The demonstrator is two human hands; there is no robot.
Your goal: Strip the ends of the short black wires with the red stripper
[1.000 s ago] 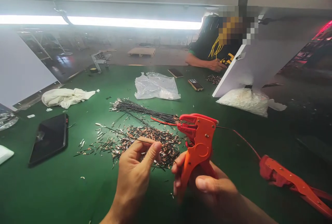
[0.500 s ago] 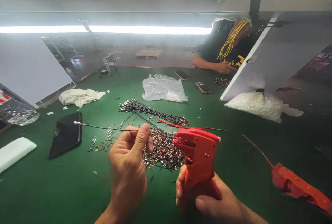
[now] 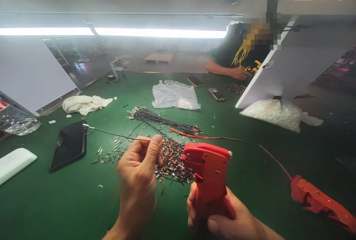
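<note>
Between thumb and fingers, my left hand (image 3: 140, 173) pinches a thin black wire (image 3: 115, 133) with a pale terminal at its far left end. The wire's other end reaches the jaws of a red wire stripper (image 3: 210, 169). My right hand (image 3: 228, 217) is wrapped around the stripper's handles. Behind and between the hands lies a heap of black and copper wire scraps (image 3: 175, 162). A bundle of black wires (image 3: 164, 119) with bared copper ends at the right rests just beyond the heap.
A second red tool (image 3: 319, 199) lies at right, a red cord (image 3: 219, 138) running from it. A black phone (image 3: 69, 145) and a white cloth (image 3: 87, 104) are at left. Plastic bags (image 3: 175, 95) and two handsets (image 3: 216, 94) lie farther back. A co-worker's hand (image 3: 240, 73) works across the table.
The wire stripper in my right hand has shifted slightly left and down. The wire's terminal end has dipped to the left hand's side, moving a little right and up. The left hand stays nearly still.
</note>
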